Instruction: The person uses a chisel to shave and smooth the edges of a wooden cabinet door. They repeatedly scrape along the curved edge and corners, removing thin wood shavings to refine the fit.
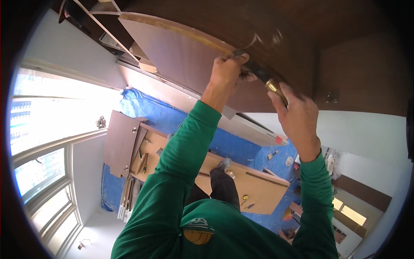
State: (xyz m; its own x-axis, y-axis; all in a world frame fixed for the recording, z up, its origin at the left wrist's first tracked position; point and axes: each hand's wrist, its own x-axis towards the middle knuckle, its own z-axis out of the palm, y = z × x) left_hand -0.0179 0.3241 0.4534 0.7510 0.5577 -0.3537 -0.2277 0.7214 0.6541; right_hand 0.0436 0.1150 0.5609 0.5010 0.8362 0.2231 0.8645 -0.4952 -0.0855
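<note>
My right hand [297, 114] is closed around the handle of a chisel [260, 72], which has a dark flat blade and a brass-coloured collar. My left hand [226, 75] grips the blade near its far end, fingers wrapped on it; the tip is partly hidden there. The blade lies along the edge of a brown wood panel [185, 56], whose pale, rough edge runs from the upper left to my left hand. Dark brown cabinet boards [284, 47] rise just beyond the tool. A pale curl, perhaps a shaving or a reflection, shows above the blade.
Below me lies a wooden board platform [263, 190], with my foot on it and a tape measure [245, 197] and small tools on top. Blue sheeting [146, 105] covers the floor. Loose panels [120, 138] lean at left, near windows [47, 172]. Open shelves [108, 39] are upper left.
</note>
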